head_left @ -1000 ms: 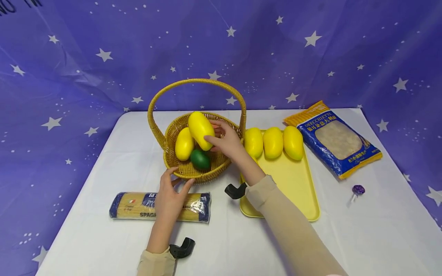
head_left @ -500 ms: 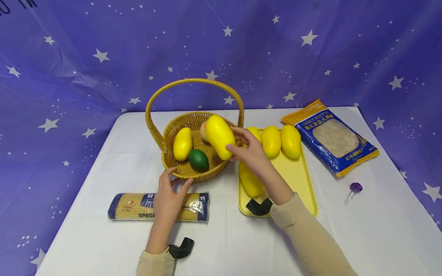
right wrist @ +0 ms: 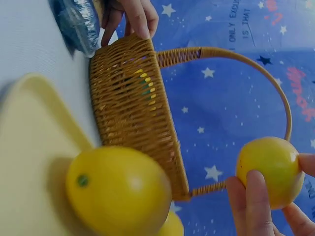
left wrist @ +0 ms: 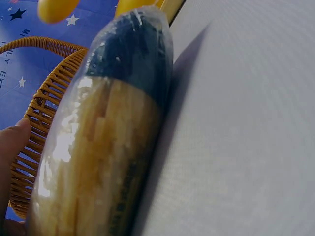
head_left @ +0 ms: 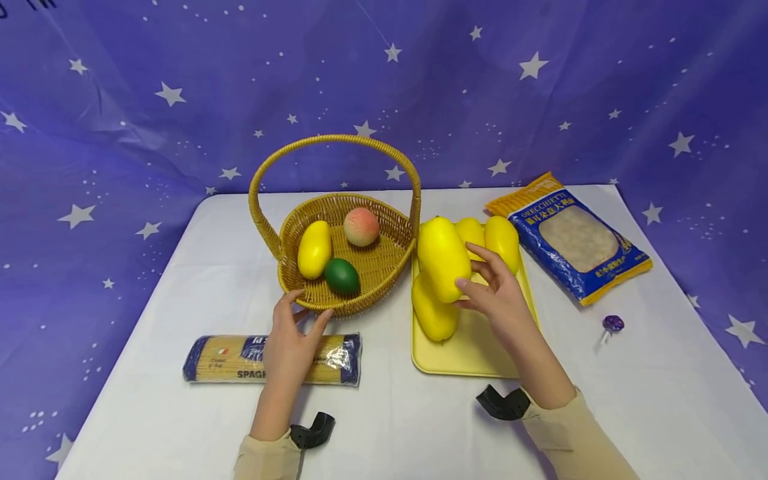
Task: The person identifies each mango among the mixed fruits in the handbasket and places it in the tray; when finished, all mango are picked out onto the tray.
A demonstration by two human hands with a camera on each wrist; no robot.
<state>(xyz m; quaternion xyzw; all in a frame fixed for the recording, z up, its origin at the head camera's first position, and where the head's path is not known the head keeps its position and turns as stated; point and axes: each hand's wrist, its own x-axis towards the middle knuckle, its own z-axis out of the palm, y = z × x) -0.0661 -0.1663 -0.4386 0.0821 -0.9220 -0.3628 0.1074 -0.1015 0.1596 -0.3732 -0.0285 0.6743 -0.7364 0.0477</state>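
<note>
My right hand [head_left: 495, 293] pinches a yellow mango [head_left: 444, 257] between thumb and fingers, above the left part of the yellow tray [head_left: 474, 360]. In the right wrist view the held mango [right wrist: 268, 169] is raised beside the basket's handle. On the tray lie several more mangoes, one [head_left: 433, 313] in front and others [head_left: 503, 240] along the back. My left hand [head_left: 291, 343] grips the near rim of the wicker basket [head_left: 372, 300], thumb outside. Inside the basket are a mango [head_left: 315, 250], a dark green egg-shaped fruit [head_left: 342, 277] and a peach [head_left: 361, 227].
A spaghetti packet [head_left: 228, 360] lies under my left hand, in front of the basket. Right of the tray is a blue and orange orecchiette bag [head_left: 582, 240], with a purple-wrapped lollipop [head_left: 613, 323] nearer. The basket's tall handle [head_left: 336, 139] arches upward.
My right hand has carried the mango out of the basket, rightward to above the tray. The peach in the basket has come into view. My left hand stays on the rim.
</note>
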